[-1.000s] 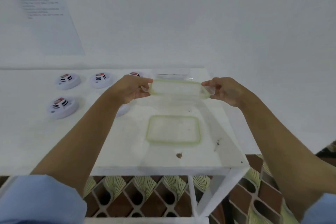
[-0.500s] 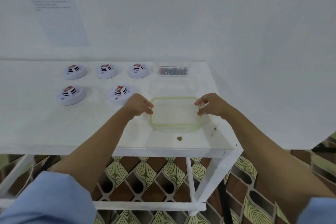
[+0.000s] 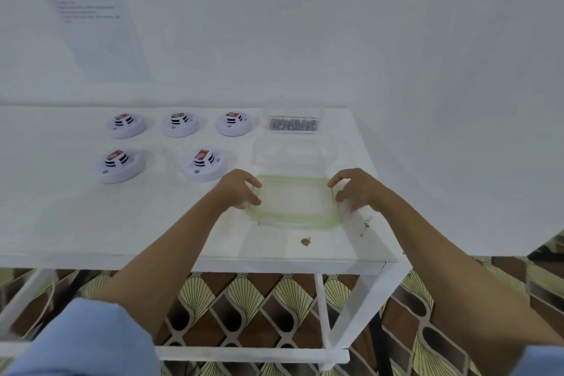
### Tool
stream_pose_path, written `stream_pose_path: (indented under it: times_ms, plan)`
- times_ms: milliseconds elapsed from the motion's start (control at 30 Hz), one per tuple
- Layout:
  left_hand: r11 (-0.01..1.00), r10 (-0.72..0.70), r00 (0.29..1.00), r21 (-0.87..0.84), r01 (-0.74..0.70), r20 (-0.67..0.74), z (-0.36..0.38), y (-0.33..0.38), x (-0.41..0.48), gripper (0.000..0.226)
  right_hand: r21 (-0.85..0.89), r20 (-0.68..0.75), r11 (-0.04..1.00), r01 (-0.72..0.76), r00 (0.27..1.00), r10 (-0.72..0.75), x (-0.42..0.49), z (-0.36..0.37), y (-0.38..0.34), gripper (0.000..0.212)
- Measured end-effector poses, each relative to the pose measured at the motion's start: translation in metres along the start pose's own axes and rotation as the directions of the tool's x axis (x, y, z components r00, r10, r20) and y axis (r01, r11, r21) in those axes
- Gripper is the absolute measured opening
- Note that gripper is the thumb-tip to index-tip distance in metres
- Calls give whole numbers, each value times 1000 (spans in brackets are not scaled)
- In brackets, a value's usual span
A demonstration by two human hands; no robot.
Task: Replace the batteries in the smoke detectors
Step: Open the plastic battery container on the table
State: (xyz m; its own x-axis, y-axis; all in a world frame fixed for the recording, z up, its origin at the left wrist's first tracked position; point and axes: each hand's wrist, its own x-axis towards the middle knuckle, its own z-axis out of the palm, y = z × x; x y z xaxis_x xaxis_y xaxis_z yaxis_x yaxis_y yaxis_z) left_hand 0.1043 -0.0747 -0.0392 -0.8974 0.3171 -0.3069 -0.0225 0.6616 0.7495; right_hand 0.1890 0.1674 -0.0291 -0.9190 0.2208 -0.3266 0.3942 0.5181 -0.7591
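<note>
Head view: left hand [image 3: 236, 190] and right hand [image 3: 357, 189] pinch opposite ends of the green-rimmed clear plastic lid [image 3: 293, 203], beside a white round smoke detector [image 3: 204, 165].

Seems a plain indoor room arranged for a test, not a lived-in home: bare white wall [image 3: 305, 40] beyond the left grip [image 3: 238, 189] and right grip [image 3: 357, 189], printed sheet [image 3: 100, 27] taped high to their left, patterned floor [image 3: 244, 299] below them.

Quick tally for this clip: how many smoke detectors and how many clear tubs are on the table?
White round smoke detectors: 5
Clear plastic tubs: 2, the far one holding batteries
Total: 7
</note>
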Motion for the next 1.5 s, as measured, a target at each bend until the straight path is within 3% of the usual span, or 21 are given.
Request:
stream_pose_path:
  times_ms: [300,933,1267,1367,1500]
  plan:
    - [1000,10,1000,-15,-10,19,0,8,13,42,-20,-148,999,42,988,-44,18,-1,-3,31]
    - [1000,-6,1000,-28,6,-2,0,18,41,41,-3,-170,999,50,984,-50,53,-13,-9,27]
    - [997,39,999,74,-37,-29,-2,16,44,41,0,-148,1000,28,989,-28,60,-17,-10,25]
    - [994,93,991,74,-86,-97,-11,15,43,38,-103,-272,991,85,956,-110,60,-16,-15,24]
    - [990,142,949,18,-142,-281,-38,11,39,38,-124,-448,954,272,843,-299,58,-8,-39,22]
